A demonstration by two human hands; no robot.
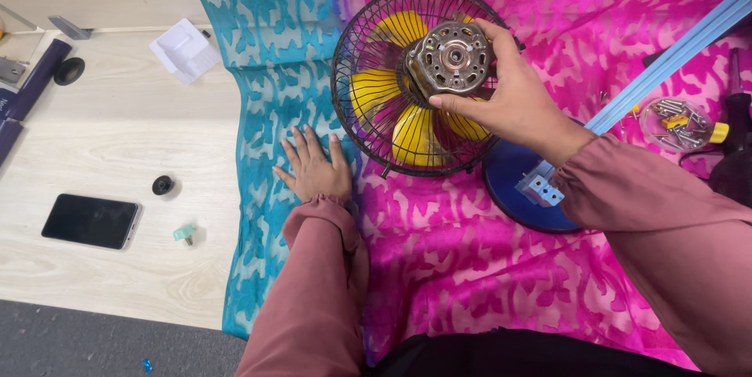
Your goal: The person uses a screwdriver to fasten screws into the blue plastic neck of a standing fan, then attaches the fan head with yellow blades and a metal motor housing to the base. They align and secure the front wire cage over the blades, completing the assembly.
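Note:
A small fan head with a dark wire cage (356, 72) and yellow blades (380, 87) lies face down on a pink and blue patterned cloth (439, 252). Its bare metal motor (450, 57) points up at me. My right hand (509, 95) grips the motor from the right, with fingers over its top and thumb under its lower edge. My left hand (313, 169) rests flat on the cloth, fingers spread, just left of the cage's lower rim and holding nothing.
A round blue fan base (513, 189) with a light blue pole (674, 56) lies right of the cage. A clear dish of screws (674, 122) sits at far right. On the wooden floor at left are a black phone (92, 221), a black knob (163, 184), a small teal part (185, 233) and a white plastic piece (185, 50).

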